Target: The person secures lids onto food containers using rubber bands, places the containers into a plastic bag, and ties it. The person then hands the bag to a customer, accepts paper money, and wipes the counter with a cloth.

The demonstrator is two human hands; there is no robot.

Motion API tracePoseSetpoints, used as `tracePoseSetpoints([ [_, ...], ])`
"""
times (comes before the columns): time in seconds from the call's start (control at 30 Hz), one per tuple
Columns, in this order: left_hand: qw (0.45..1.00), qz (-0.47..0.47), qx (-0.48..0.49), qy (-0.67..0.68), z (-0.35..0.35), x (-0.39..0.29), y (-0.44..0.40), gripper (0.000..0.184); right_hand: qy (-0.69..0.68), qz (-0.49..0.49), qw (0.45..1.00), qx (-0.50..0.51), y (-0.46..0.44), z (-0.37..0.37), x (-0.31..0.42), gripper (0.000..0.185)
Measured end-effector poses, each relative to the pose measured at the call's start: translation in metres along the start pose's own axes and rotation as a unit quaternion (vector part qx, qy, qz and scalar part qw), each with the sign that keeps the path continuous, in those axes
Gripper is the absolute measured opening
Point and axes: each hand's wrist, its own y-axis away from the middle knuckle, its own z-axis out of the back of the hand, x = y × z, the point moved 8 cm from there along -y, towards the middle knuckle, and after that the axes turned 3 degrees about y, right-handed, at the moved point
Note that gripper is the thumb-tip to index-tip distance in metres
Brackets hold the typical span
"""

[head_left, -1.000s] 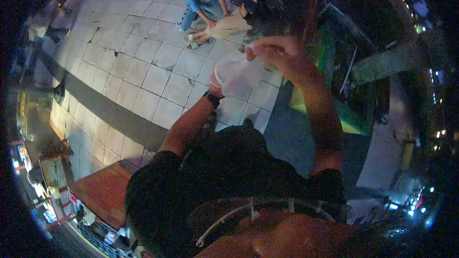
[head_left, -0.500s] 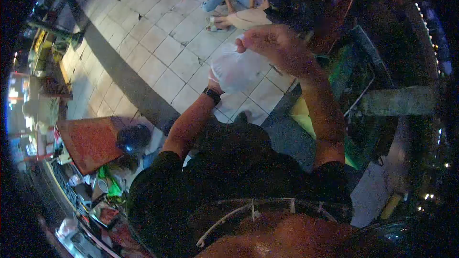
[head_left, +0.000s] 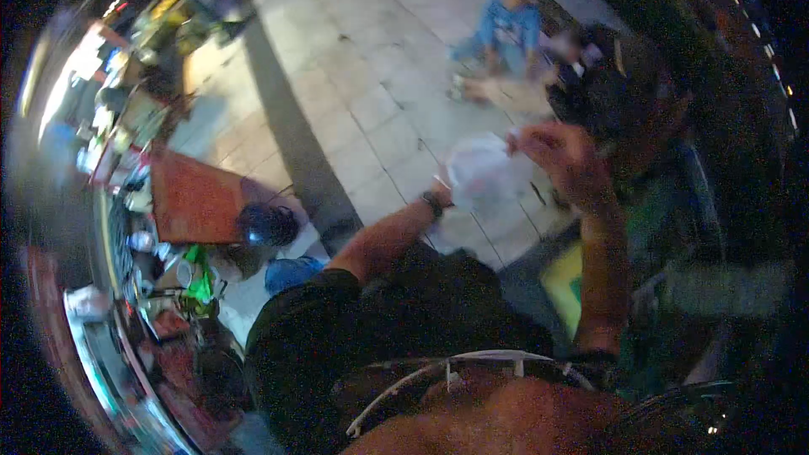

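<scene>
right hand, pinching translucent white bag, thin, rounded

I see one thin plastic bag, whitish and partly see-through, softly bulging, with a faint pinkish tint inside; the blur keeps me from telling what it contains. It sits up off the tiled floor, its gathered upper corner at the fingertips of the right hand. I see its lower left side against the left hand, which it partly hides.
</scene>
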Motion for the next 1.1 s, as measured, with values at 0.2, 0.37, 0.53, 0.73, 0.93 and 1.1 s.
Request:
tracePoseSetpoints([
  [0.2, 0.803, 0.170, -0.044, 0.569, -0.028, 0.062, 0.008, 0.042, -0.131, -0.028, 0.991, -0.022, 0.010, 0.001, -0.020, 0.033],
  [0.37, 0.918, 0.076, 0.001, 0.390, -0.034, 0.028, 0.009, 0.047, -0.150, -0.013, 0.988, -0.035, 0.018, 0.005, -0.036, 0.029],
  [0.53, 0.736, 0.155, 0.017, 0.659, -0.048, 0.075, 0.007, 0.072, -0.043, -0.015, 0.999, -0.028, 0.031, 0.017, -0.020, 0.037],
  [0.73, 0.671, 0.194, 0.053, 0.713, -0.078, 0.096, 0.007, 0.092, -0.029, -0.031, 0.998, -0.041, 0.047, 0.027, -0.035, 0.037],
  [0.93, 0.707, 0.286, -0.042, 0.645, -0.093, 0.096, 0.007, 0.063, -0.095, -0.046, 0.994, -0.042, 0.067, 0.024, -0.025, 0.033],
  [1.1, 0.673, 0.247, -0.035, 0.696, -0.092, 0.105, 0.019, 0.085, -0.116, -0.047, 0.991, -0.053, 0.070, 0.020, -0.033, 0.032],
])
